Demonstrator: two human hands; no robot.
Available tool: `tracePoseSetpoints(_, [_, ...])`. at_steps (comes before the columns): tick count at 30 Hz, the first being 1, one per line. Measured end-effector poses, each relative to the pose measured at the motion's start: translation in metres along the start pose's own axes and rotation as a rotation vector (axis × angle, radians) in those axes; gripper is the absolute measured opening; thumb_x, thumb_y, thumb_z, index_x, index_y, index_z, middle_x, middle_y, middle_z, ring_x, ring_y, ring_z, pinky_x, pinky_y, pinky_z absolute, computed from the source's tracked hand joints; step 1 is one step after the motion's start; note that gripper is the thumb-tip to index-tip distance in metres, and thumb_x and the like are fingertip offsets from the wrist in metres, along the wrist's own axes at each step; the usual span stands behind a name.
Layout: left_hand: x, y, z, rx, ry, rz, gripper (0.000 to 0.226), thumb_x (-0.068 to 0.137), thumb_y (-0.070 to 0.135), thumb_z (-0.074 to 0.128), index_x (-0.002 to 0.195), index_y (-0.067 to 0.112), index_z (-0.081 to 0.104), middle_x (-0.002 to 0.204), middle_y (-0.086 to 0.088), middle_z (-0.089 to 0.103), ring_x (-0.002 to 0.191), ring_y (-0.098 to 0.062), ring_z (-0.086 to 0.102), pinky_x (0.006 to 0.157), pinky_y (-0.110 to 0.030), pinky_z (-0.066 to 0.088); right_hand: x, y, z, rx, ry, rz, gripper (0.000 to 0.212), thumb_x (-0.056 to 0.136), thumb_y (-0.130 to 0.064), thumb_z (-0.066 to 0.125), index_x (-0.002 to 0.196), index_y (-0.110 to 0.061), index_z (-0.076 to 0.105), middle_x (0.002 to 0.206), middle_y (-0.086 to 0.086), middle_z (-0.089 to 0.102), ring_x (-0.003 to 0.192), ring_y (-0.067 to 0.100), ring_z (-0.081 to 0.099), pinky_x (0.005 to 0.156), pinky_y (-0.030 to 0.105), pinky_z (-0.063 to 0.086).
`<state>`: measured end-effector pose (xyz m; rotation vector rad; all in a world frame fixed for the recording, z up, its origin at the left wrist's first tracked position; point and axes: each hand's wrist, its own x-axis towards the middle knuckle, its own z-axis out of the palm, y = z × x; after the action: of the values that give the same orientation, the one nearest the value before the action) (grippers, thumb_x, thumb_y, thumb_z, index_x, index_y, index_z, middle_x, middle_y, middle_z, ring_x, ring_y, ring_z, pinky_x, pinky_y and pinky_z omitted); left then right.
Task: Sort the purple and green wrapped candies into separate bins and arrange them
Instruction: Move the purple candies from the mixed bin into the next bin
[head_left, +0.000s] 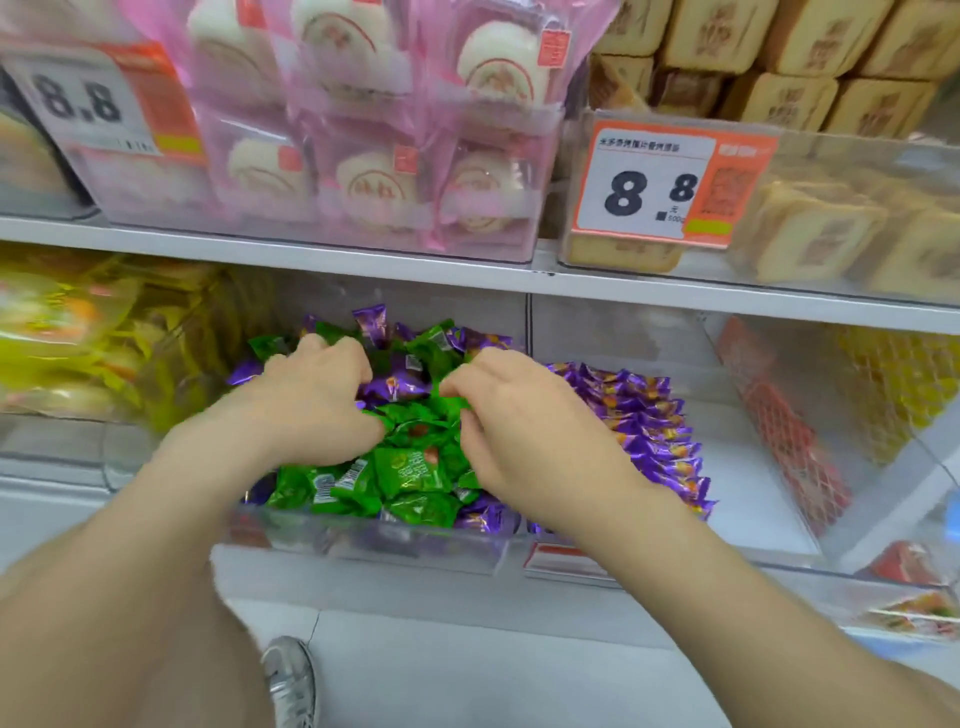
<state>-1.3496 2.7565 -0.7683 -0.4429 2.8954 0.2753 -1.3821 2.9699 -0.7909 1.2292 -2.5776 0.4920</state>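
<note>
Green candies (410, 467) lie heaped with purple candies (400, 384) in the clear left bin (363, 545). Green is mostly at the front and middle, with purple showing at the back and front corners. The right bin (753, 519) stands just beside it; there we see only purple rows (649, 415), packed along its left side.

The left hand (311, 400) sits on the heap with fingers curled down into it; we cannot tell whether it holds anything. The right hand (524, 431), near it, curls fingers and thumb round green wrappers at the heap's middle. Both are blurred.

Above, a white shelf (311, 260) carries pink-wrapped cakes (374, 176) and a price tag (660, 182) reading 8.8. A grey shoe (291, 680) is on the floor below.
</note>
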Motion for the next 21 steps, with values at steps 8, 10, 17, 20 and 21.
tracePoseSetpoints(8, [0.011, -0.019, 0.005, -0.005, -0.102, 0.054, 0.036, 0.074, 0.028, 0.086, 0.103, 0.028, 0.065, 0.098, 0.000, 0.067, 0.077, -0.017, 0.065, 0.057, -0.024, 0.047, 0.061, -0.013, 0.043, -0.033, -0.210, 0.032, 0.046, 0.097, -0.011, 0.059, 0.142, -0.014, 0.050, 0.116, 0.013, 0.065, 0.111, 0.037, 0.062, 0.087, 0.051, 0.056])
tracePoseSetpoints(10, [0.014, -0.023, 0.002, -0.082, -0.048, 0.028, 0.027, 0.069, 0.030, 0.089, 0.087, 0.027, 0.069, 0.089, -0.001, 0.072, 0.079, -0.021, 0.069, 0.059, -0.026, 0.049, 0.068, -0.013, 0.051, -0.036, -0.209, 0.063, 0.038, 0.097, -0.017, 0.061, 0.134, -0.015, 0.057, 0.114, 0.013, 0.064, 0.111, 0.037, 0.061, 0.087, 0.051, 0.056])
tracePoseSetpoints(17, [0.036, -0.043, 0.004, -0.119, 0.131, 0.044, 0.024, 0.088, 0.030, 0.070, 0.110, 0.021, 0.063, 0.105, -0.010, 0.068, 0.097, -0.033, 0.065, 0.084, -0.038, 0.056, 0.075, -0.006, 0.052, 0.029, -0.227, 0.137, 0.016, 0.092, -0.022, 0.063, 0.104, -0.021, 0.072, 0.102, 0.006, 0.072, 0.103, 0.031, 0.064, 0.088, 0.046, 0.055])
tracePoseSetpoints(20, [0.043, -0.043, 0.008, 0.017, -0.034, 0.153, 0.044, 0.088, 0.022, 0.071, 0.131, 0.025, 0.059, 0.116, -0.005, 0.064, 0.106, -0.027, 0.060, 0.091, -0.037, 0.055, 0.070, -0.006, 0.051, 0.042, -0.214, 0.126, 0.013, 0.096, -0.026, 0.059, 0.107, -0.025, 0.066, 0.099, 0.002, 0.072, 0.101, 0.032, 0.063, 0.088, 0.048, 0.053])
tracePoseSetpoints(21, [0.045, -0.042, 0.009, 0.060, -0.072, 0.181, 0.053, 0.086, 0.020, 0.073, 0.136, 0.025, 0.057, 0.120, -0.004, 0.064, 0.109, -0.025, 0.060, 0.092, -0.038, 0.056, 0.067, -0.006, 0.050, 0.055, -0.183, 0.133, 0.013, 0.097, -0.029, 0.059, 0.109, -0.025, 0.064, 0.098, 0.001, 0.071, 0.100, 0.031, 0.062, 0.088, 0.048, 0.052])
